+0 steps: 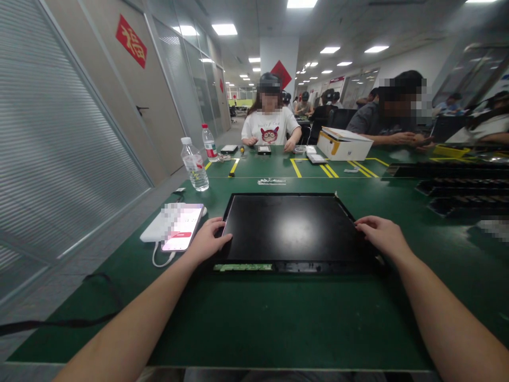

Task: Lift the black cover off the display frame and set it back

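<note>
A flat black display panel (290, 228) lies face up on the green table in front of me. Along its near edge runs a strip of green circuit board (243, 267), beside a black strip. My left hand (210, 240) grips the panel's left edge, thumb over the front face and fingers at the side. At the opposite edge, my right hand (379, 233) has its thumb and fingers closed on the rim; its fingertips are partly hidden. Whether the panel is slightly raised off the table, I cannot tell.
Left of the panel lie a lit phone (183, 225) and a white power bank (159, 225) with a cable. Water bottles (194, 164) stand behind them. Black frame-like parts (457, 188) lie at right. A co-worker (270, 124) sits opposite, near a white box (344, 144).
</note>
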`<state>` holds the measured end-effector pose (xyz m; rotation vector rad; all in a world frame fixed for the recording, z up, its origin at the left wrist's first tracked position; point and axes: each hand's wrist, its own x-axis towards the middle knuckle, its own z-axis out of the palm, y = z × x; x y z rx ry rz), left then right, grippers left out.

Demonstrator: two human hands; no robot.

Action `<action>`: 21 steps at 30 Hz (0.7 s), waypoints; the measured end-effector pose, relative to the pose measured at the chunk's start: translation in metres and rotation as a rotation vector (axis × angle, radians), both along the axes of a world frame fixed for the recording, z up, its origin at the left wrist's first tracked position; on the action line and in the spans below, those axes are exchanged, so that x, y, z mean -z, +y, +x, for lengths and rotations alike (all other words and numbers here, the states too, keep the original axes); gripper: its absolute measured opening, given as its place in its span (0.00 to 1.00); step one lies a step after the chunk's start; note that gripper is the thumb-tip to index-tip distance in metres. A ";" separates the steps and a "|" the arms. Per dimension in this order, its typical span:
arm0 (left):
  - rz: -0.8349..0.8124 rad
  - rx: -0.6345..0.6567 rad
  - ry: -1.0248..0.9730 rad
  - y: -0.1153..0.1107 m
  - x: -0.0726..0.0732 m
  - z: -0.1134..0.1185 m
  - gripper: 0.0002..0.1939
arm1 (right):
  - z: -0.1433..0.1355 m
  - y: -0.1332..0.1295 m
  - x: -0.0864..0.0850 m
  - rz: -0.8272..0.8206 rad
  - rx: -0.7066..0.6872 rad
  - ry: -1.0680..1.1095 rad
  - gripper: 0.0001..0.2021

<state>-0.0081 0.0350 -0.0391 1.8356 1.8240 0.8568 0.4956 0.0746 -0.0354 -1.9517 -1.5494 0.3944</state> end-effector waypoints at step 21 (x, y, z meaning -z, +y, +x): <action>0.072 -0.039 0.060 0.006 0.004 -0.003 0.17 | -0.006 -0.004 -0.004 0.007 0.027 0.068 0.13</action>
